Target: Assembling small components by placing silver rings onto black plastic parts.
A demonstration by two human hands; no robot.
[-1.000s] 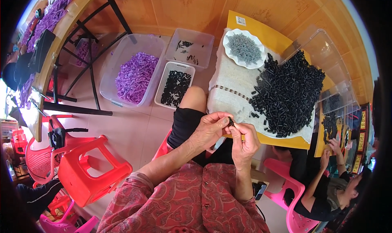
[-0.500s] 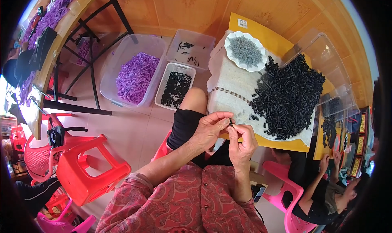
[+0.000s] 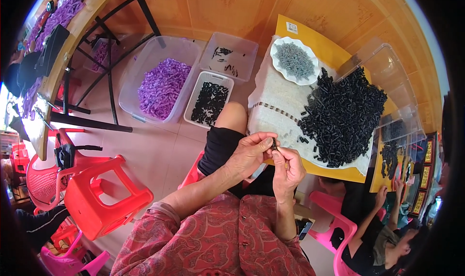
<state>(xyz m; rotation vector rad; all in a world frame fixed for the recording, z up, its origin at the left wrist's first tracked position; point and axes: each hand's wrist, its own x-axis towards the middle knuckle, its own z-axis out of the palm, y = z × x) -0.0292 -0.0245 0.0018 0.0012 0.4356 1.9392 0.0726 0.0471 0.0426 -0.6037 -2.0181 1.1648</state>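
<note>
Just off the table's near edge, my left hand (image 3: 249, 155) and my right hand (image 3: 287, 168) meet fingertip to fingertip. Between their thumbs and fingers is a small black piece (image 3: 274, 144), pinched from both sides; its exact shape is mostly covered by the fingers. Right of my hands, a large heap of short black tube-like pieces (image 3: 344, 118) lies on a white cloth (image 3: 276, 94). A few loose black pieces (image 3: 303, 140) sit at the heap's near left side. Behind them, a scalloped white plate (image 3: 310, 80) holds small grey translucent pieces (image 3: 294, 61).
Left on the floor stand a clear bin (image 3: 127, 94) of purple pieces, a white basket (image 3: 186, 115) of black pieces and a clear tray (image 3: 249, 58). A red stool (image 3: 87, 203) is at left. Another person (image 3: 382, 237) sits at right beside a pink chair (image 3: 334, 227).
The small black piece stands a little more upright and shows more between my fingertips. My hands have otherwise barely moved; the whole view has shifted slightly.
</note>
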